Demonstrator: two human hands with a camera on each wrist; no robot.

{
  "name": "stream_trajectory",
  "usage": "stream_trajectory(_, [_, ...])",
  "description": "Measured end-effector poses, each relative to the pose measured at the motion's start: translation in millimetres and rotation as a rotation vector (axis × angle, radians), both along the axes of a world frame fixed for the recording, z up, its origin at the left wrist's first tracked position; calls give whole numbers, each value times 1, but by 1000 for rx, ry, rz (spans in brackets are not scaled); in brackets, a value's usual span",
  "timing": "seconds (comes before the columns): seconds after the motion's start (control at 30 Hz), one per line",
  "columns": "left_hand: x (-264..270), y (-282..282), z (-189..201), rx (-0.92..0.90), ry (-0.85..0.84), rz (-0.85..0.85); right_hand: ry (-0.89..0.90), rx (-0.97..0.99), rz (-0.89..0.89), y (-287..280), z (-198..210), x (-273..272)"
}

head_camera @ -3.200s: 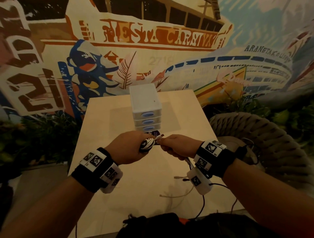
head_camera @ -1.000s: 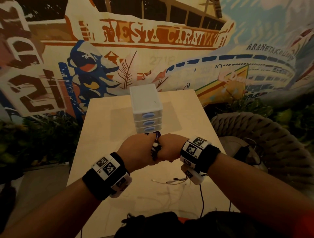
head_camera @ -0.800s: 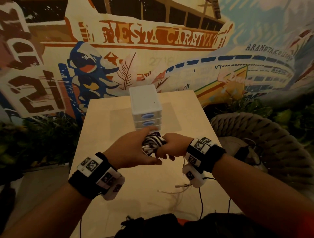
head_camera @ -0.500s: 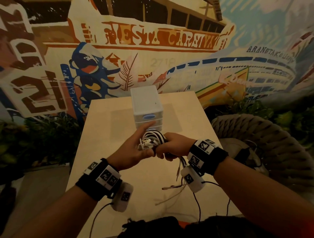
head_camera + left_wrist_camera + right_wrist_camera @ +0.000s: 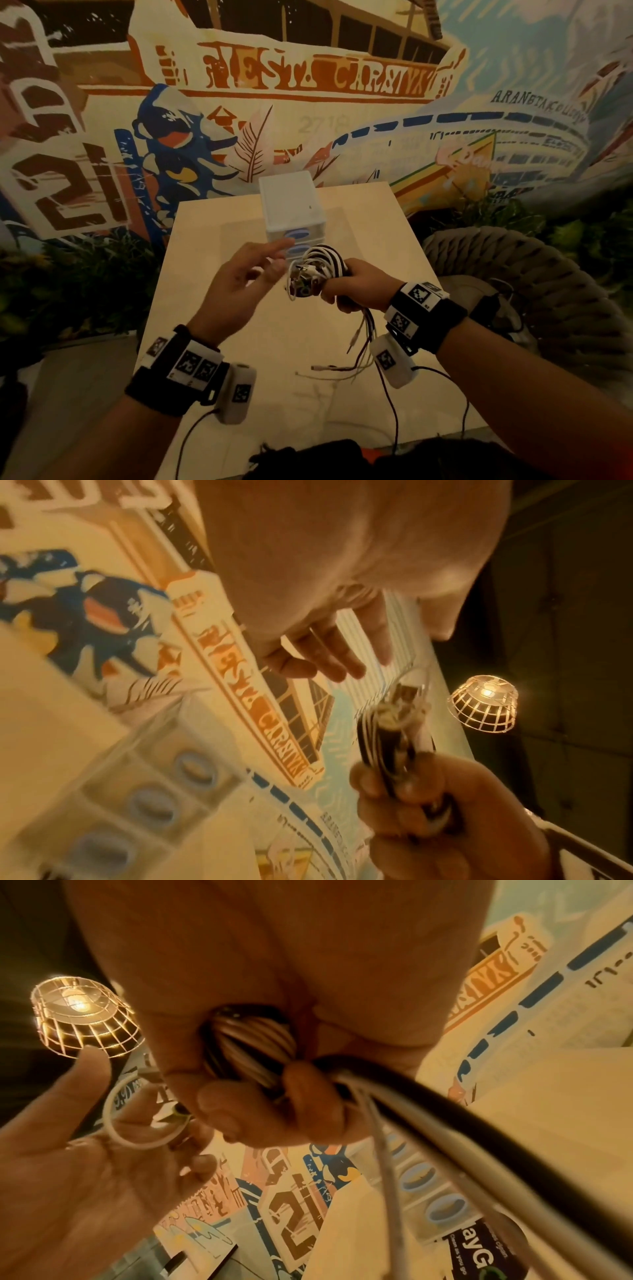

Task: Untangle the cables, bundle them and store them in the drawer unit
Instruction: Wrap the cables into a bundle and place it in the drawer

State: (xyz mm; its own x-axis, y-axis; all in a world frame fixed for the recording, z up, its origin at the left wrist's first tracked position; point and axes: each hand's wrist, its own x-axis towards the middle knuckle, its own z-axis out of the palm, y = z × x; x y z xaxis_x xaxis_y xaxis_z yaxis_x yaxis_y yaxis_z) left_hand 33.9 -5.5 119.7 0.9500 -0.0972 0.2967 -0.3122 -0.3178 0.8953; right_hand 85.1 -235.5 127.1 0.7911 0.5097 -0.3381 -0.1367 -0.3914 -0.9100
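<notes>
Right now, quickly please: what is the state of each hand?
Left hand: open, fingers straight, holding nothing, beside the cable bundle.
Right hand: closed around the cable bundle, loose ends hanging below.

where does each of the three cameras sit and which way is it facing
Head: worn on the head, looking forward and down at the table, drawer unit and both forearms; right hand grips the cable bundle, left hand open beside it.
Left wrist: under the left palm, looking along the fingers toward the bundle.
Right wrist: under the right palm, at fingers curled round the bundle; loose ends trail past.
Shared: both wrist views show the caged lamp and the drawer unit.
</notes>
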Motion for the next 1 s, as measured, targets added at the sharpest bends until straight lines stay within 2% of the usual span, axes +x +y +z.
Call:
stream_trajectory(0.07, [-1, 0, 8, 20, 20, -23, 14, 16, -8, 0, -2, 1])
stream_trajectory(0.17, [-3, -7, 8, -163, 167, -79, 24, 59, -9, 4, -6, 1])
stream_trajectory(0.33, [1, -15, -9, -191, 254, 11, 59, 196, 75, 13, -7, -5])
stream_trajectory(0.5, [-4, -37, -11, -422, 279, -117, 120, 337, 83, 22, -6, -11])
stream_trajectory(0.8, [1, -37, -4, -317, 180, -180, 185, 359, 131, 17, -4, -7])
stream_trajectory(1.0, [0, -40, 5, -318, 224, -174, 218, 372, 97, 19, -2, -9])
